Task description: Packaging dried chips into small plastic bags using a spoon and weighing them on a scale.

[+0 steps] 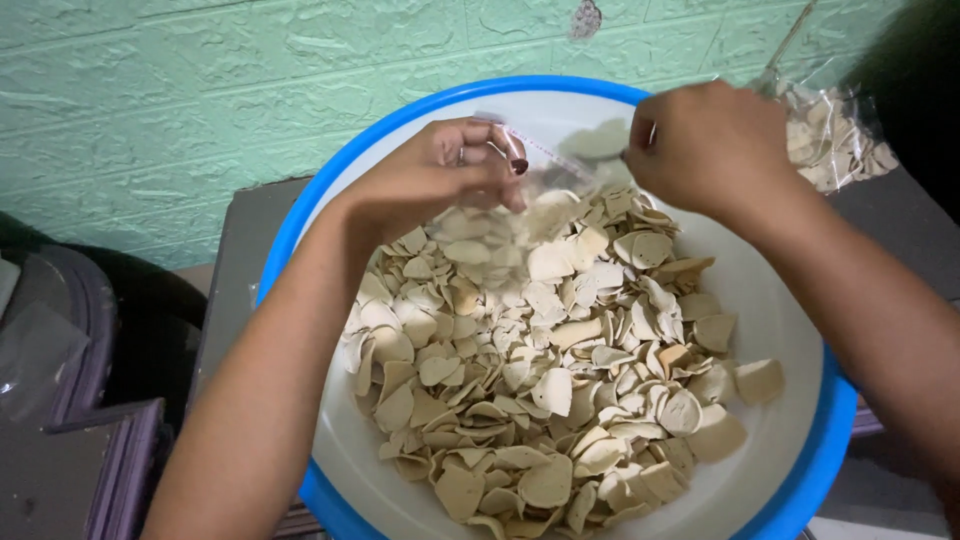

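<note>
Above the blue-rimmed basin [300, 215] of pale crackers [540, 380], left hand [440, 170] and right hand [700, 145] pinch a clear plastic bag [550, 175] open; filling it seems underway, scooping crackers next.

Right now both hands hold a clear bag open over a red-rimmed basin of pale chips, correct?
Not quite: the basin has a blue rim, not red, as the head view shows. The left hand and right hand do hold the clear bag over the pale chips.
</note>
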